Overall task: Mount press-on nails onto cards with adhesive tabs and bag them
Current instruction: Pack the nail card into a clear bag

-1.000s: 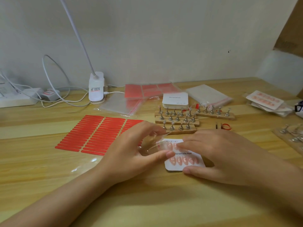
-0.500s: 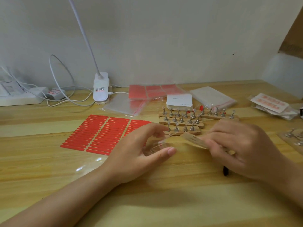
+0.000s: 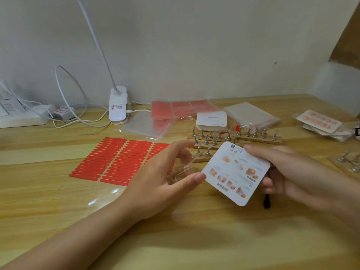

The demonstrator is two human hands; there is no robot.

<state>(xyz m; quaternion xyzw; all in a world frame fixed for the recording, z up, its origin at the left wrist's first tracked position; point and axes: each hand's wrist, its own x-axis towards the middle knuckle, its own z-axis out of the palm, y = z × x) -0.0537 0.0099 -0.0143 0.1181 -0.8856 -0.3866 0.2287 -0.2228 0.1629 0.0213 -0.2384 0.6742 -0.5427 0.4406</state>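
My right hand [image 3: 292, 174] holds a white nail card [image 3: 236, 173] above the table, tilted, with its printed back facing me; the nails on its front are hidden. My left hand [image 3: 165, 178] pinches a small clear plastic bag [image 3: 184, 171] between thumb and fingers, just left of the card. A sheet of red adhesive tabs [image 3: 116, 158] lies flat to the left. A stack of blank white cards [image 3: 212, 121] sits behind wooden nail stands [image 3: 214, 141] with metal pegs.
Clear zip bags [image 3: 145, 124] and red tab packs [image 3: 181, 109] lie at the back. Finished bagged cards [image 3: 319, 121] are stacked at far right. A lamp base [image 3: 118, 106], cables and a power strip [image 3: 21, 115] stand at back left. A black tool [image 3: 266, 201] lies under my right hand.
My right hand lifted the card off the table and turned it over, so its printed back now shows. My left hand stayed in place holding the clear bag.
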